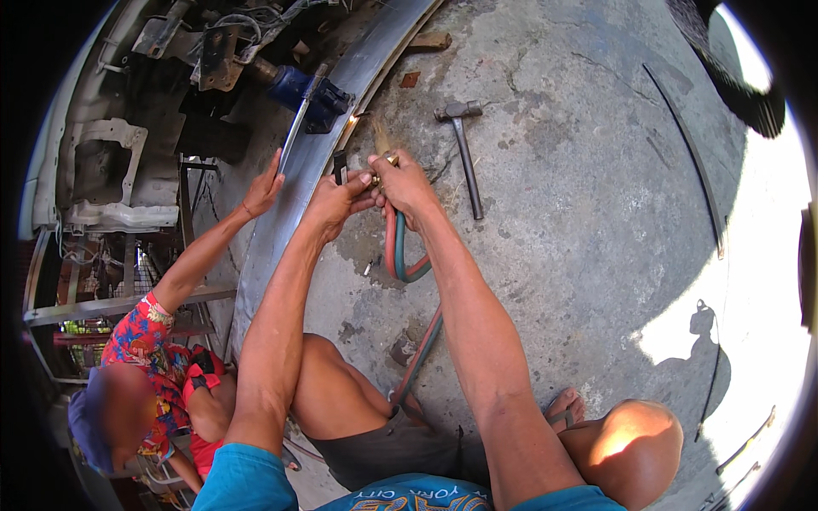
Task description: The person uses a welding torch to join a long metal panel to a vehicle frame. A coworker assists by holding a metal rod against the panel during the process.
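Centre of frame: brass gas torch (393,159), grasped in right hand (405,189), pinched at its fittings by fingertips of left hand (335,204); red hose (391,243) and green hose (416,272), looped just below; upper centre: long metal beam (379,47), small bright glow (351,125) at its edge near torch; right of centre: hammer (467,162), lying on concrete floor (562,247); upper left: blue jack (324,111), co-worker's hand (262,189) touching metal rod (298,123) across it

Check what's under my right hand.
Beneath your right hand, a red hose and a green hose show against concrete floor. Its grip hides part of a brass fitting.
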A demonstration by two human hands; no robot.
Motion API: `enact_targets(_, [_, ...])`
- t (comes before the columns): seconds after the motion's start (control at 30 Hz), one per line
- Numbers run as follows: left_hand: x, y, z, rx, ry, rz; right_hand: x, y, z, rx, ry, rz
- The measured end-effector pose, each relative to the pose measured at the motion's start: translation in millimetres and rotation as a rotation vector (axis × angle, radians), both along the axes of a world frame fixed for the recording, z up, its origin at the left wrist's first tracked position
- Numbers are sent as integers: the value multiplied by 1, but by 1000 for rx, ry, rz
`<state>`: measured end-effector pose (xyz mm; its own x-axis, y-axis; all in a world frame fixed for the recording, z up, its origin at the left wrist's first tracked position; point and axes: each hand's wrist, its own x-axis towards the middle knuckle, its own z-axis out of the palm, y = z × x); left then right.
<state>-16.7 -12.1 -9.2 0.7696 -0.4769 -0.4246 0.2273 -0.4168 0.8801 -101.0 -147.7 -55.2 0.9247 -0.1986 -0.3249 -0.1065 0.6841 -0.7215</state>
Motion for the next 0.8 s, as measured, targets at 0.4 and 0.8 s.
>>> enact_targets(0.4, [1, -1, 2, 3, 33, 23, 5, 1, -1, 23, 9, -5])
enact_targets(0.8, [-5, -1, -5, -37, 40, 32, 2, 1, -3, 28, 12, -46])
